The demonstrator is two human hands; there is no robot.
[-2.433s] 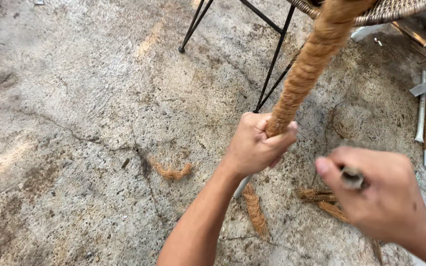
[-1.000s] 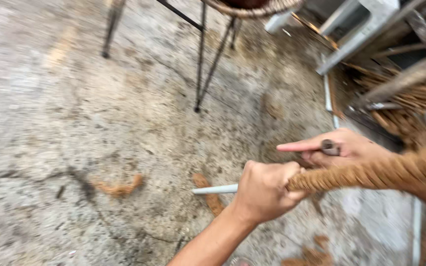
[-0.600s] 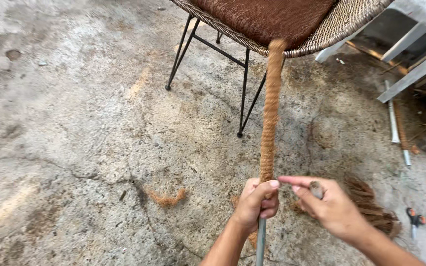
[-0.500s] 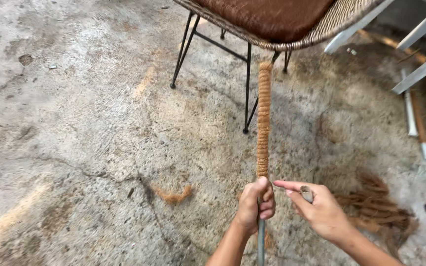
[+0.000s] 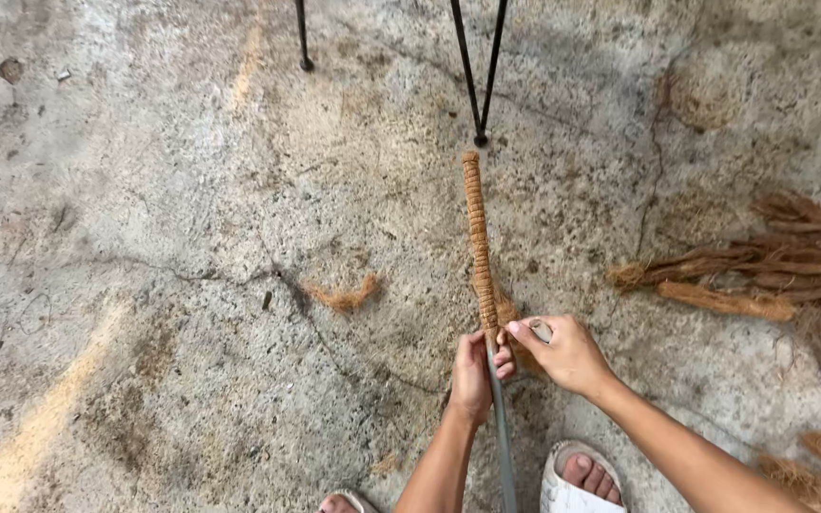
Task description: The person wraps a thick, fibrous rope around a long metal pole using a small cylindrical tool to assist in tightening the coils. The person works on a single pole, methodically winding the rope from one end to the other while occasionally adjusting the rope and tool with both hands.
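At the 6 o'clock edge of the view, two feet in light sandals [image 5: 577, 480] stand on the concrete floor [image 5: 144, 285]. Just above them, the left hand [image 5: 475, 372] has its fingers clamped around a thin grey pole [image 5: 502, 437], at the point where the bare section meets the wrapped section. The right hand [image 5: 567, 353] sits just beside it toward 3 o'clock, thumb and forefinger pinched together on a small grey object [image 5: 543, 331]; what that object is cannot be told.

From the left hand the pole runs toward 12 o'clock. This far section is covered in tightly wound brown fibre rope [image 5: 477, 237] up to its tip. The near section, from the hands down to the frame edge, remains bare.

Judged progress: the far length is wrapped; the near length is left to do.

At 3 o'clock, well apart from the pole, lies a bundle of loose brown fibre [image 5: 753, 271]. A small fibre scrap [image 5: 342, 294] lies at 9 o'clock of the pole. At 12 o'clock stand thin black metal legs [image 5: 479, 71].
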